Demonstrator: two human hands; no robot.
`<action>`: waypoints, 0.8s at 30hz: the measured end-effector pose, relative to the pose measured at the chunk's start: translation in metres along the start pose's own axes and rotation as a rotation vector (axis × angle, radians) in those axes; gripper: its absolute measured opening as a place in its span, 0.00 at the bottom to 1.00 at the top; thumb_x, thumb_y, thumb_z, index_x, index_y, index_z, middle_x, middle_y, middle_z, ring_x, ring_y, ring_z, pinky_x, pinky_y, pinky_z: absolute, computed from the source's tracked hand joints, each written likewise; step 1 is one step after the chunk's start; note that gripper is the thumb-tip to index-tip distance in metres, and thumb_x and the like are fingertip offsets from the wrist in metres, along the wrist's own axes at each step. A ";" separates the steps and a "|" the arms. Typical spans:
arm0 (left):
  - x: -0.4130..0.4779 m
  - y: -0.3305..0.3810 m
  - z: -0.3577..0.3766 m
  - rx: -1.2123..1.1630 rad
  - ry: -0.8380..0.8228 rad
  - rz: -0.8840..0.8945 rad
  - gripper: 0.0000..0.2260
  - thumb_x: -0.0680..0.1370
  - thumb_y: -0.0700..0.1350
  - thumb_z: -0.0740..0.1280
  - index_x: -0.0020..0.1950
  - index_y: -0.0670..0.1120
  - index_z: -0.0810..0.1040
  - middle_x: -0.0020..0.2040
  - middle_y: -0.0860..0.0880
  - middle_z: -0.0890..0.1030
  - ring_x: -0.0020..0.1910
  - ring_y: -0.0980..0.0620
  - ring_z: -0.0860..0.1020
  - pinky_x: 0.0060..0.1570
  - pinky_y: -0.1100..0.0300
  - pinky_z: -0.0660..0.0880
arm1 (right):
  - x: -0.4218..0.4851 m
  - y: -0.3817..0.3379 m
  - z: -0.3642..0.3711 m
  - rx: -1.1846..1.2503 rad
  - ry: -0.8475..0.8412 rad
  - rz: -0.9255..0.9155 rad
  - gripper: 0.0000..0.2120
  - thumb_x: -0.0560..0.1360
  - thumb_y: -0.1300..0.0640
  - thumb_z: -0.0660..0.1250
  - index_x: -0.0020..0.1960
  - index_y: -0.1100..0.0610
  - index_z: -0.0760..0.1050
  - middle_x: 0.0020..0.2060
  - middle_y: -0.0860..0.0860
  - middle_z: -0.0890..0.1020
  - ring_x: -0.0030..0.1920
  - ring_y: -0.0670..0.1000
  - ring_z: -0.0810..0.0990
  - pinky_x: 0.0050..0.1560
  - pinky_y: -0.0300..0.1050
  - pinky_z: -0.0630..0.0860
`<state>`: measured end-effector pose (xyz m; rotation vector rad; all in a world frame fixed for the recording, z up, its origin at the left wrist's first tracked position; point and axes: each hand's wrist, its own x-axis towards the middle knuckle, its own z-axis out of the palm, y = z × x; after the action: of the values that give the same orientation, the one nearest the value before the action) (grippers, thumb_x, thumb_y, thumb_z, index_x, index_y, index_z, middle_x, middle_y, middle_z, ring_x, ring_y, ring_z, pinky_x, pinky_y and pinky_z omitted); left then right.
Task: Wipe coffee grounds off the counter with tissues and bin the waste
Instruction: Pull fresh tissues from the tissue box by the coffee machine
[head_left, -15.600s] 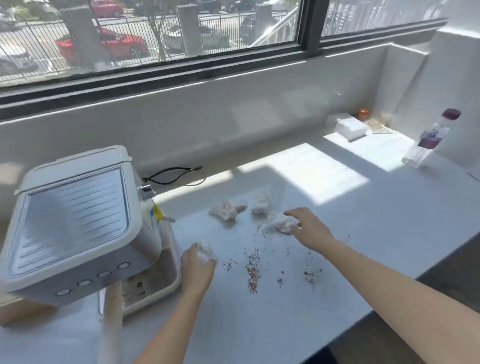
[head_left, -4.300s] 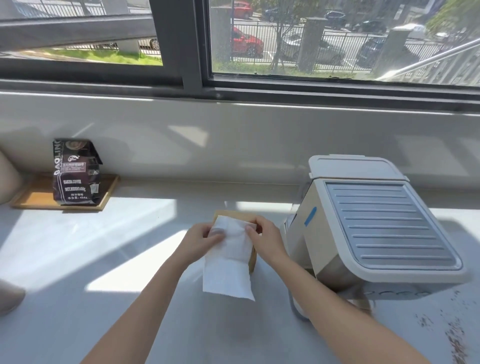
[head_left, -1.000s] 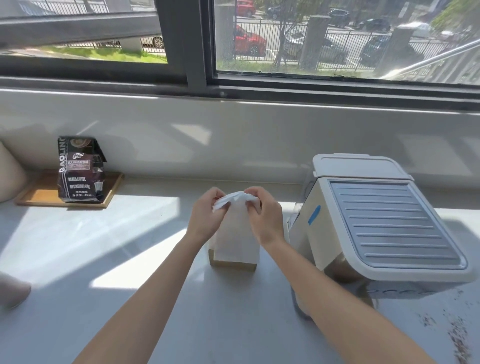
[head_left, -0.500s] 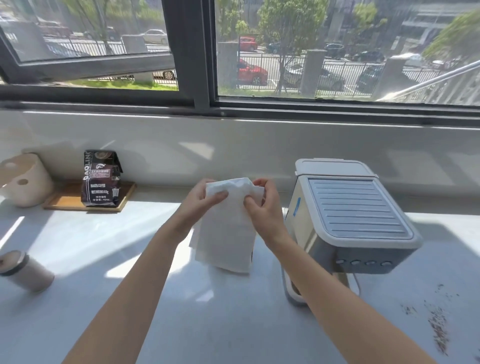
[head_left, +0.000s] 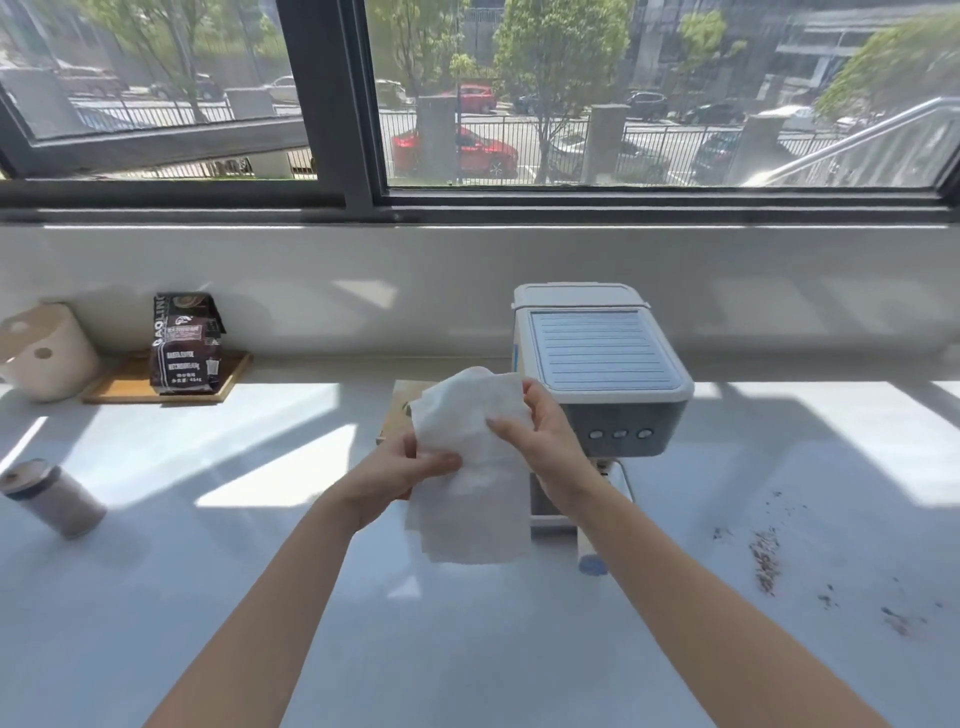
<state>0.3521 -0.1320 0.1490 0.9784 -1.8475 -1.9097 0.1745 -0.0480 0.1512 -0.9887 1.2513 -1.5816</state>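
Tissue (head_left: 470, 467), white, one sheet, is held up off the counter (head_left: 467, 649) at the view centre, with its lower half hanging loose. Both hands are on it. The left hand (head_left: 400, 467) sits at the tissue's 9 o'clock edge, pinching it with the thumb on the front and the fingers curled behind. The right hand (head_left: 540, 441) is at its 2 o'clock corner, thumb across the front and fingers wrapped behind, also pinching. The top edge is a bit rumpled between the two hands.

Behind the tissue, at its 11 o'clock, a brown box (head_left: 397, 410) sits on the counter, mostly hidden by the sheet. The coffee machine (head_left: 597, 358) stands just beside the tissue at 2 o'clock, and the right hand overlaps its front in the view.

Coffee grounds (head_left: 763, 556) are dark specks scattered on the counter at 4 o'clock from the tissue, well apart from it and past the machine; neither hand touches them.

At 10 o'clock a dark coffee bag (head_left: 184, 343) stands upright on a wooden tray (head_left: 228, 379) against the back wall. A cream holder (head_left: 47, 353) with round holes sits just beside the tray, further toward 9 o'clock. A small jar (head_left: 52, 499) with a dark lid is at 9 o'clock near the frame edge; it looks tilted, but I can't tell if that is the lens.
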 end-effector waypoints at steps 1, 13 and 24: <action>-0.006 0.002 0.010 -0.010 0.015 0.020 0.12 0.73 0.44 0.71 0.56 0.49 0.80 0.55 0.45 0.84 0.54 0.45 0.82 0.59 0.42 0.75 | -0.013 -0.002 -0.008 0.030 -0.019 0.023 0.22 0.70 0.61 0.71 0.61 0.59 0.70 0.52 0.56 0.80 0.49 0.52 0.81 0.46 0.46 0.80; -0.062 0.001 0.195 -0.148 -0.154 0.041 0.10 0.70 0.39 0.72 0.51 0.45 0.83 0.47 0.44 0.84 0.46 0.47 0.81 0.46 0.57 0.78 | -0.185 -0.031 -0.145 0.042 -0.067 0.278 0.21 0.69 0.56 0.71 0.60 0.61 0.76 0.55 0.59 0.82 0.54 0.58 0.81 0.61 0.60 0.74; -0.080 -0.027 0.374 -0.066 -0.283 -0.047 0.15 0.74 0.48 0.56 0.37 0.46 0.81 0.28 0.52 0.78 0.26 0.54 0.75 0.24 0.65 0.71 | -0.333 -0.041 -0.274 0.258 0.195 0.406 0.24 0.74 0.40 0.57 0.31 0.57 0.73 0.31 0.54 0.74 0.30 0.53 0.75 0.28 0.39 0.71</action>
<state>0.1712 0.2046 0.1197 0.7687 -1.9089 -2.2196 0.0141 0.3529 0.1192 -0.3935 1.2459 -1.4899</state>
